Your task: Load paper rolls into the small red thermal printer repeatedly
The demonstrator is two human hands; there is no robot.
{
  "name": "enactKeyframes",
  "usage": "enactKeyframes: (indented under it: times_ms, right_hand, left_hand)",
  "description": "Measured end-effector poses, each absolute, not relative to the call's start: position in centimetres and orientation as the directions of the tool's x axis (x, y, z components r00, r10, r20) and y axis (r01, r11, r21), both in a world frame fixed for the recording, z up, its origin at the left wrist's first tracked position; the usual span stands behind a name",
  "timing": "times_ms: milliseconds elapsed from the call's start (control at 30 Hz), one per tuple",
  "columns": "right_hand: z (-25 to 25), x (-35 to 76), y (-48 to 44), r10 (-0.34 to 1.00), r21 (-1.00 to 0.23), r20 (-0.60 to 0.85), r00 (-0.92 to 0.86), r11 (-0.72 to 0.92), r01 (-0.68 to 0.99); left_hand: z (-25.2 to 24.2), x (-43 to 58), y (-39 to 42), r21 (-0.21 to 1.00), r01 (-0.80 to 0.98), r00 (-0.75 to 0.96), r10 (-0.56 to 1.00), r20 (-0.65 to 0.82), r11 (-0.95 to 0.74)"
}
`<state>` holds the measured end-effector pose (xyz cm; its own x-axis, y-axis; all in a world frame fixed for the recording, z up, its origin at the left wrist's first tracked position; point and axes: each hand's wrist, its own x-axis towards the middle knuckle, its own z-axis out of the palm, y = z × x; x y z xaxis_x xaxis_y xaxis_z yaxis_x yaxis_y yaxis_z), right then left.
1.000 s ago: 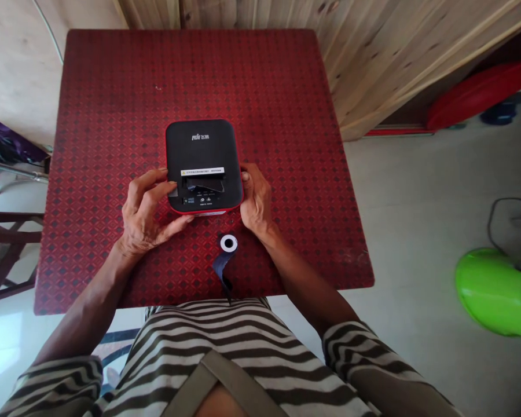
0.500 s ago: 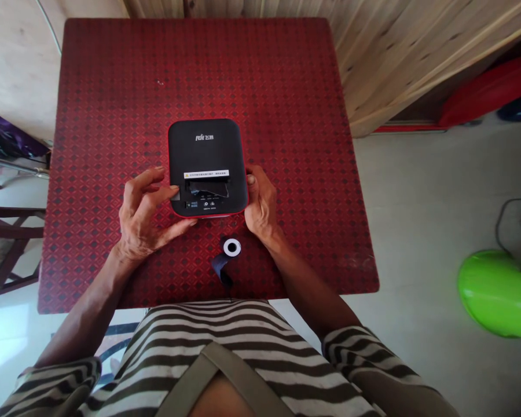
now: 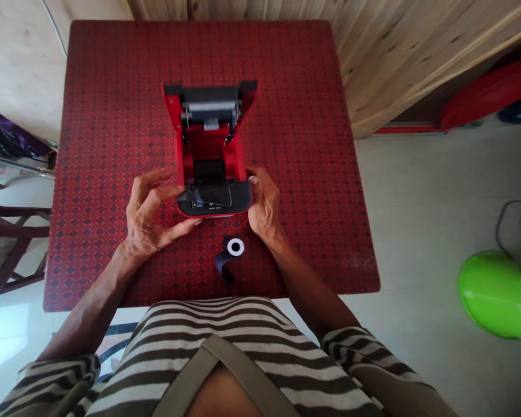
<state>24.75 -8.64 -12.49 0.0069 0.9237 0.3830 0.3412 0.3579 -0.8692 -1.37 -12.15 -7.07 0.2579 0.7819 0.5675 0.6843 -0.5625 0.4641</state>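
Note:
A small black and red printer (image 3: 215,200) sits in the middle of the red patterned table (image 3: 113,116). Its lid (image 3: 209,101) stands flipped up at the back, showing a red inner bay. My left hand (image 3: 150,214) rests against the printer's left front corner, fingers curled, thumb along the front edge. My right hand (image 3: 263,205) grips the printer's right side. A nearly spent roll (image 3: 235,247) with a white core and a dark loose tail lies on the table just in front of the printer, between my wrists.
A wooden plank wall (image 3: 395,52) runs behind and to the right of the table. On the floor at the right sits a bright green object (image 3: 497,292) with a cable. A dark wooden chair frame (image 3: 8,231) stands at the left.
The printer's black lid, closed in both earlier frames, has swung up and back, exposing the red interior. Both hands stayed at the printer's front corners.

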Motion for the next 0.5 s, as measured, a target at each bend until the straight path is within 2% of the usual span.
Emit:
enactKeyframes:
  times_ms: [100,200,300,400,500]
  right_hand:
    - [-11.3,25.2,-8.6,0.905,-0.865,0.421,0.067,0.378,0.33]
    - [-8.2,25.7,-8.0,0.837,-0.772,0.542,0.073,0.462,0.437]
    - [-4.8,25.2,-6.2,0.757,-0.562,0.617,-0.218,0.617,0.551]
    - [-3.1,23.1,-3.8,0.687,-0.349,0.473,-0.551,0.721,0.599]
    - [-2.4,20.4,-2.1,0.72,-0.208,0.199,-0.665,0.694,0.689]
  left_hand:
    - [-7.5,-1.1,-12.2,0.459,0.66,0.247,0.749,0.615,-0.594]
    - [-7.8,-0.8,-12.2,0.433,0.661,0.24,0.719,0.652,-0.613]
    - [-8.0,-0.8,-12.3,0.406,0.678,0.252,0.713,0.655,-0.613]
    - [-8.3,-1.0,-12.3,0.378,0.695,0.275,0.711,0.647,-0.612]
    - [-8.5,-1.1,-12.4,0.363,0.699,0.285,0.705,0.649,-0.616]
